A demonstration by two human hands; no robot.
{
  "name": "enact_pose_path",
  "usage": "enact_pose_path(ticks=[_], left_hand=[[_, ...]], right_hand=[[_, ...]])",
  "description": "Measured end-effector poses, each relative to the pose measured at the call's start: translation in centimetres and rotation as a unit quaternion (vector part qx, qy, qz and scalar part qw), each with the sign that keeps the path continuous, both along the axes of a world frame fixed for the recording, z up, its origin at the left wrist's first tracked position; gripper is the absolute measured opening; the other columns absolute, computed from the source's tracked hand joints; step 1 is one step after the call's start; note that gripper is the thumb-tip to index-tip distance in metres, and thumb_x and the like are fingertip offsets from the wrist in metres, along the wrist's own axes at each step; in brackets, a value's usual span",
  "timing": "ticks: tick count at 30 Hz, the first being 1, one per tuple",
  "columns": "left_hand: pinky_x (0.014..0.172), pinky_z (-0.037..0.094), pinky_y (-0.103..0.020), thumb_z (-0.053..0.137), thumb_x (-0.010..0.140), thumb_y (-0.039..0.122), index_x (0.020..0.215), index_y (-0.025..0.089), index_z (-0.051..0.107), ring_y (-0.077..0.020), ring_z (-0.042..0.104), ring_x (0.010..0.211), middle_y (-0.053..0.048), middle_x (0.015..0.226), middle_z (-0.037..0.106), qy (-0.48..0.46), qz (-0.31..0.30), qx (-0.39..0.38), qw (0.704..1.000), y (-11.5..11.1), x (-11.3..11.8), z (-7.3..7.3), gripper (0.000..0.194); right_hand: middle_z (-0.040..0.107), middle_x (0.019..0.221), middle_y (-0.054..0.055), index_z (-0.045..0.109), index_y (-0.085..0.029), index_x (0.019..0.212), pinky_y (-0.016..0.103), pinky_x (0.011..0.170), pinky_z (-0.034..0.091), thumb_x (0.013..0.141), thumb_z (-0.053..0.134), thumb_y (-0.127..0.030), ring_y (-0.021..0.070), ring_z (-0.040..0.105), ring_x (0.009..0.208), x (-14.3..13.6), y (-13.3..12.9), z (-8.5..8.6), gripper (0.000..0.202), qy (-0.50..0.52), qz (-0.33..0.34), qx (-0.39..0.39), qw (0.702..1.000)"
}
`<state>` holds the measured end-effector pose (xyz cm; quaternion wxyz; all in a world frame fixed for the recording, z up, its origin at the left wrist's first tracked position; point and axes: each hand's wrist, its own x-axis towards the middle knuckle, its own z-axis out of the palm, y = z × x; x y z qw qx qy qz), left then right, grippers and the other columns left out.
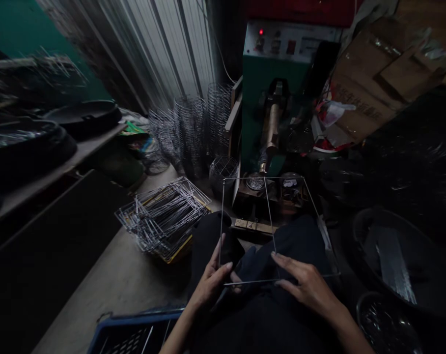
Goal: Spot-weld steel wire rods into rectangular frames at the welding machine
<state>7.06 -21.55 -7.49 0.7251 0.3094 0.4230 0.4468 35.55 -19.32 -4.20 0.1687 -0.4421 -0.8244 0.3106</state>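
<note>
A thin rectangular wire frame (269, 216) with a wire across its middle is held out over my lap. My left hand (212, 278) grips its left near corner, the thumb and fingers around the wire. My right hand (306, 280) pinches the middle wire where it meets the near edge. The frame's far edge lies just below the metal arm (270, 130) of a green machine (256, 83) with a red light. Whether the far edge touches the machine, I cannot tell.
A pile of wire frames (167, 216) stands on the floor at left, with stacked wire baskets (189, 123) behind. A blue crate (116, 334) is at front left. Black tubs (363, 231) with metal pieces stand at right, below a cardboard box (374, 83).
</note>
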Motion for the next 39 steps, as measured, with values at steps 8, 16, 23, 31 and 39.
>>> enact_pose_path(ticks=[8,16,23,31,39], left_hand=[[0.051,0.050,-0.027,0.057,0.093,0.037,0.151,0.022,-0.020,-0.0217,0.066,0.052,-0.009,0.064,0.071,-0.016,0.007,0.013,1.000,0.7,0.2,0.2,0.098],[0.049,0.048,-0.024,0.057,0.093,0.035,0.150,0.020,-0.021,-0.0198,0.065,0.051,-0.008,0.063,0.071,-0.027,0.010,0.018,0.999,1.0,0.4,0.4,0.098],[0.053,0.049,-0.026,0.058,0.092,0.035,0.153,0.023,-0.013,-0.0201,0.065,0.052,-0.007,0.063,0.070,-0.030,0.009,0.024,0.999,1.5,0.3,0.5,0.094],[0.050,0.049,-0.024,0.058,0.092,0.032,0.154,0.025,-0.009,-0.0194,0.064,0.051,-0.005,0.062,0.070,-0.022,0.025,-0.005,0.999,1.4,0.4,0.9,0.092],[0.055,0.055,-0.029,0.058,0.092,0.029,0.154,0.030,-0.011,-0.0195,0.067,0.055,-0.003,0.065,0.070,-0.066,0.021,-0.014,0.997,2.6,0.5,-0.9,0.093]], right_hand=[[0.053,0.141,0.003,0.047,-0.028,0.145,0.035,0.108,0.046,0.085,0.066,-0.016,0.0223,0.054,0.126,0.1,0.4,-0.1,0.064,0.018,0.002,0.009,1.000],[0.053,0.141,0.004,0.046,-0.027,0.146,0.035,0.106,0.048,0.087,0.065,-0.016,0.0226,0.055,0.125,0.1,1.0,0.5,0.063,0.011,0.007,0.023,1.000],[0.051,0.142,0.003,0.046,-0.026,0.145,0.035,0.109,0.045,0.088,0.064,-0.017,0.0212,0.053,0.128,0.1,1.3,0.1,0.061,0.000,0.005,0.017,1.000],[0.051,0.143,0.002,0.043,-0.030,0.147,0.037,0.107,0.047,0.090,0.060,-0.018,0.0227,0.054,0.126,-0.2,1.4,0.7,0.061,0.005,-0.006,0.009,1.000],[0.055,0.139,0.003,0.044,-0.029,0.146,0.039,0.104,0.050,0.092,0.055,-0.017,0.0228,0.056,0.124,-0.8,1.7,-1.0,0.057,0.022,-0.044,0.017,0.999]])
